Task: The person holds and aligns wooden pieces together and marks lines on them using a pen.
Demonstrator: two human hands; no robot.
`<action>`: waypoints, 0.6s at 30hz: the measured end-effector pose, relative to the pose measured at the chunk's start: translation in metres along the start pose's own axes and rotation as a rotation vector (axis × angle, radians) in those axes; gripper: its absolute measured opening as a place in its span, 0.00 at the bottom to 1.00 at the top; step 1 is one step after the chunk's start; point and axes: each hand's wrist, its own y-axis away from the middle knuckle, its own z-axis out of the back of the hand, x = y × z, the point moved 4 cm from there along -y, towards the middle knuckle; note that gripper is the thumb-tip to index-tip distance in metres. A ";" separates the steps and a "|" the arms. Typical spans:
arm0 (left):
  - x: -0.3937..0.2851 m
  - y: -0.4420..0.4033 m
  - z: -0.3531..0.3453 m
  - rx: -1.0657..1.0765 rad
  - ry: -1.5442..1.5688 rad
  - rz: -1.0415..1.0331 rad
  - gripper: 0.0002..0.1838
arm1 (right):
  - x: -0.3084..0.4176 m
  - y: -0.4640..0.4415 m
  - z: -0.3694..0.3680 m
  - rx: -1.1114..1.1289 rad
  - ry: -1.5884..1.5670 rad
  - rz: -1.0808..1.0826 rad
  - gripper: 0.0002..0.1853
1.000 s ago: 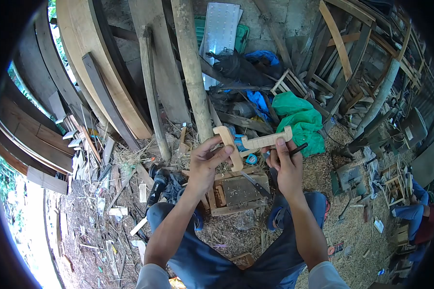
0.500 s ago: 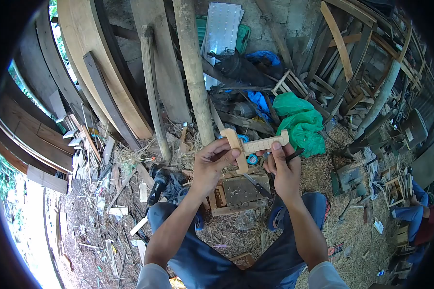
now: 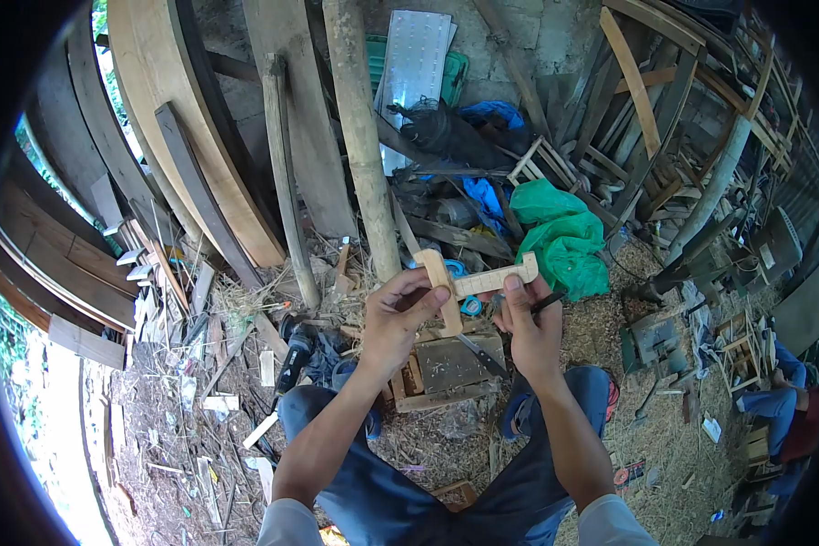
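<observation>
My left hand [image 3: 397,318] grips a pale, shaped wooden piece [image 3: 439,284] that stands nearly upright. In my right hand [image 3: 530,323] is a second pale wooden piece [image 3: 490,279], marked with lines and with a raised end at the right. Its left end meets the upright piece, so the two form a rough T lying sideways. A dark, thin tool [image 3: 550,300], like a pen, also sticks out between my right fingers. Below my hands, a knife [image 3: 484,357] lies across a wooden block [image 3: 455,371].
A power tool [image 3: 293,362] lies left of the block. A round blue tape [image 3: 470,307] shows beyond my hands, near a green bag [image 3: 562,238]. Long planks [image 3: 191,118] lean at the left. A person's legs [image 3: 773,400] show at the far right.
The two wooden pieces, apart a second ago, have come together. My right hand has moved slightly left and down with its piece, and the left piece has shifted a little right.
</observation>
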 end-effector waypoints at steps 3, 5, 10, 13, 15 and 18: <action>0.002 0.003 0.000 0.015 0.054 -0.010 0.14 | 0.004 0.001 0.001 0.002 -0.053 -0.003 0.14; 0.001 0.003 0.000 0.054 0.139 0.001 0.14 | 0.007 0.002 0.003 0.011 -0.094 0.003 0.15; -0.008 0.002 -0.001 0.119 0.255 0.047 0.14 | 0.009 0.002 0.009 -0.047 -0.153 0.045 0.14; -0.007 0.004 -0.002 0.094 0.199 0.040 0.14 | 0.007 0.001 0.011 -0.045 -0.164 0.035 0.14; -0.003 0.004 -0.001 0.156 0.162 -0.006 0.15 | 0.007 0.002 0.011 -0.045 -0.152 0.038 0.14; 0.002 0.003 0.000 0.123 0.131 0.009 0.15 | 0.010 0.001 0.007 -0.045 -0.115 0.046 0.14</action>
